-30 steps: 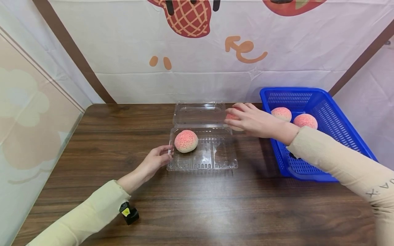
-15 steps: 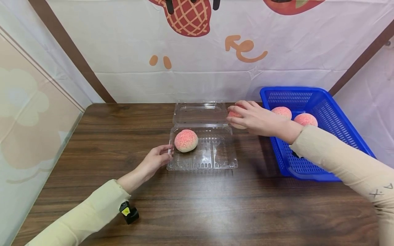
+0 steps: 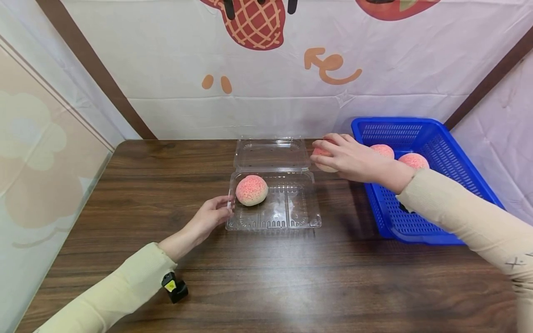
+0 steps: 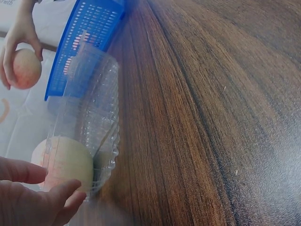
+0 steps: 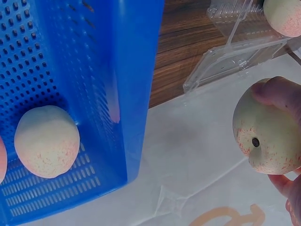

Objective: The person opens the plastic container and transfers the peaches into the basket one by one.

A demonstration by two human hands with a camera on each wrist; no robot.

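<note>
In the head view my right hand grips a pink-speckled toy peach, held up right of the container's raised lid. Its cream underside with a small dark hole shows in the right wrist view. My left hand holds the left rim of a clear plastic clamshell container, thumb and fingers at the edge. The container's lid lies folded back behind it. A second peach sits inside at the left, close to my left fingertips.
At the right stands a blue perforated basket with more peaches in it; my right forearm reaches across it. A printed fabric backdrop rises behind the wooden table. A black device hangs by my left sleeve.
My right hand has drifted slightly right with the peach, away from the container. The left hand, the container and the peach inside it have stayed put.
</note>
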